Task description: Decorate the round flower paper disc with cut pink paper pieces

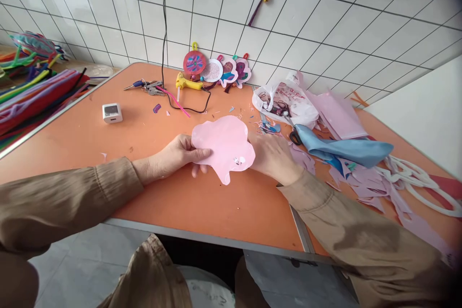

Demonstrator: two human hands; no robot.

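Observation:
A pink cut-out (222,142) with a wavy outline and a short tail at the bottom is held up over the orange table. Small white and dark marks show near its lower right. My left hand (180,154) pinches its left edge, thumb on the front and fingers behind. At the right edge my right hand (272,156) is closed against the cut-out, its fingertips hidden behind it. Beyond the cut-out lie a yellow glue gun (189,82) with a black cord and a bunch of keys (153,87). Scissors (295,135) lie right of my right hand, partly under blue fabric (342,147).
Round and flower-shaped ornaments (195,62) lean by the tiled wall. A white plastic bag (288,103), pink sheets (337,113) and pink scraps (371,183) cover the right side. A white charger (112,112) sits at left, near colourful pipe cleaners (39,96). The table's front edge (216,239) is close.

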